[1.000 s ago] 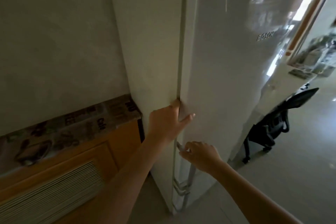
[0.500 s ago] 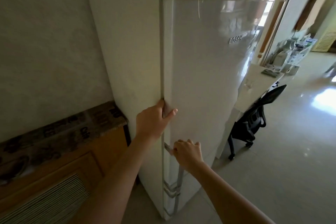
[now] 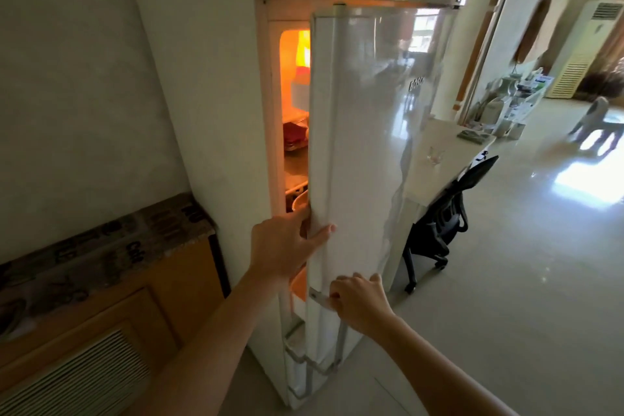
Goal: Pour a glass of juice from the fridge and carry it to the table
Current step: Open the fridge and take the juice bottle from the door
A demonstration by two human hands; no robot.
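Hands (image 3: 283,246) gripping fridge door (image 3: 364,145) edge

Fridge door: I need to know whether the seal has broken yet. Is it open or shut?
Open, partway. The door stands off the fridge body, and the lit interior shows through the gap. The left hand grips its edge; the right hand holds the handle.

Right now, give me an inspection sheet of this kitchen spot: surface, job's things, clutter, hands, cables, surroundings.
Surface: white table right of the fridge, a small dark object on its far end.
Job's things: fridge door partly open, interior lit; juice and glass not identifiable.
Clutter: shelf items inside the fridge, blurred.
Hands: left hand grips the door's edge; right hand grips the door handle.
Cables: nothing seen.
Surroundings: black office chair by the table; wooden cabinet at left; glossy tiled floor.
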